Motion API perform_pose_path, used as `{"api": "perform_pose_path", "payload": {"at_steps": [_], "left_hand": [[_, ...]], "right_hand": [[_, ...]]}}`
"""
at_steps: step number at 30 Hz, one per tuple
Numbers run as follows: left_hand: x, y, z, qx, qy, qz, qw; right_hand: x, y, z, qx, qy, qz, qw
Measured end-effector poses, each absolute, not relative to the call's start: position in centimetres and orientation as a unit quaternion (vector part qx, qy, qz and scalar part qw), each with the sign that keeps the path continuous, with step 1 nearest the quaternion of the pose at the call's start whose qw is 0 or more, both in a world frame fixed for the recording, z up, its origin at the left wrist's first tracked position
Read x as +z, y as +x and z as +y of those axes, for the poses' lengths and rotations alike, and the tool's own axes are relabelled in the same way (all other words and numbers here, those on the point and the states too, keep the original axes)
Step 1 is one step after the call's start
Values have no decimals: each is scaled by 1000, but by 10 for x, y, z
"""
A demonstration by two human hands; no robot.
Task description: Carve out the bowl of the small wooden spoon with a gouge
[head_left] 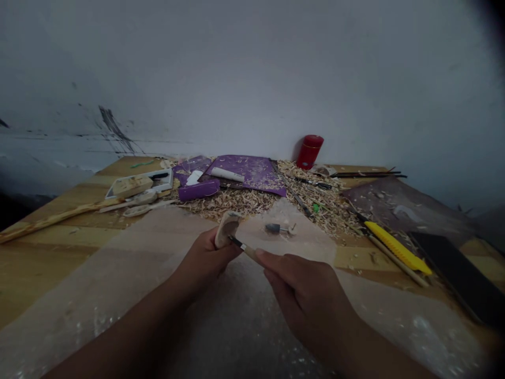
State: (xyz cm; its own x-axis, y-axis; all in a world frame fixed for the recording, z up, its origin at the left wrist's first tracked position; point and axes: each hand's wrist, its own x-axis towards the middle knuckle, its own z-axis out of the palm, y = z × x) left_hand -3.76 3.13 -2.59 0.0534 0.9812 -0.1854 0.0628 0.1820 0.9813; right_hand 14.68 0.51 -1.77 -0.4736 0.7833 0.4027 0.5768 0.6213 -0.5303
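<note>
In my left hand [207, 255] is a pale wooden piece [228, 227] with a scooped hollow, held tilted up between thumb and fingers. My right hand [300, 287] grips a carving tool [249, 251] by its light wooden handle. The tool's dark metal end meets the hollow; the exact shape of its tip is hidden inside. Both hands are over a translucent plastic sheet [130, 263]. Just beyond them on the sheet lies a small grey-headed tool with a metal shank [273, 228].
Wood shavings [244, 202] cover the back around purple sheets [256, 171]. Left, a white tray [172, 181] holds a wooden block, beside carved spoons [137, 210] and a long stick [59, 217]. Right are a yellow-handled tool [396, 247] and dark slab [453, 273]. A red canister [310, 151] stands by the wall.
</note>
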Motion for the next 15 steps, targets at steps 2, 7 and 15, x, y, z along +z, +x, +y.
{"api": "perform_pose_path", "payload": {"at_steps": [2,7,15], "left_hand": [[-27,-38,31,417,496,545,532],[-28,-39,30,403,558,529,496],[-28,-32,28,392,576,526,487]], "right_hand": [[-15,147,3,171,-411,-843,301],[-4,151,5,197,-417,-843,277],[4,152,5,222,-424,-840,256]]}}
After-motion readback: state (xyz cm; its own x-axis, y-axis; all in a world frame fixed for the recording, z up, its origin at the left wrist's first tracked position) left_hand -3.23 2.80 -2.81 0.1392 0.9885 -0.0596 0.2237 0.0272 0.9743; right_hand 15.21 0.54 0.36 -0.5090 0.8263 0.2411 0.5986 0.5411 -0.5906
